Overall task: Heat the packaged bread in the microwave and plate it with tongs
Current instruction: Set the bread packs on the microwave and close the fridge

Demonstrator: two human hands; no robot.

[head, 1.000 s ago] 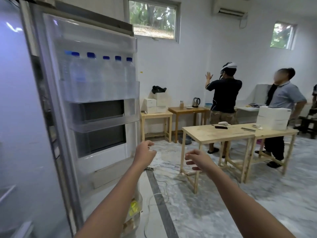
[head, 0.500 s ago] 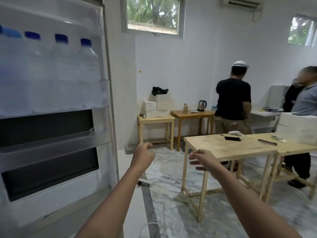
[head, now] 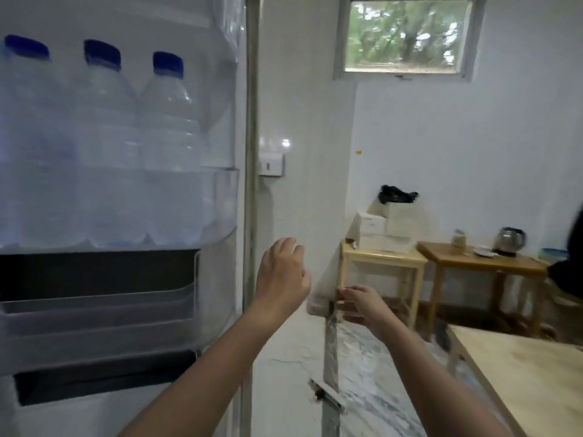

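An open fridge door (head: 217,216) fills the left half of the view, its inner shelf holding several clear water bottles (head: 167,146) with blue caps. My left hand (head: 280,272) is raised just to the right of the door's edge, fingers loosely curled, holding nothing. My right hand (head: 359,305) hangs a little lower and to the right, fingers relaxed and empty. No packaged bread, microwave, plate or tongs shows in this view.
A white wall with a socket (head: 271,165) stands right behind the door. Small wooden tables (head: 381,257) at the back carry white boxes (head: 385,228) and a kettle (head: 511,241). A pale wooden table (head: 523,370) is at the lower right. A dark-clothed person (head: 571,266) is at the right edge.
The view has swung left and closer to the fridge door. The two people and the long tables have slid out to the right. Both hands stay raised and empty.
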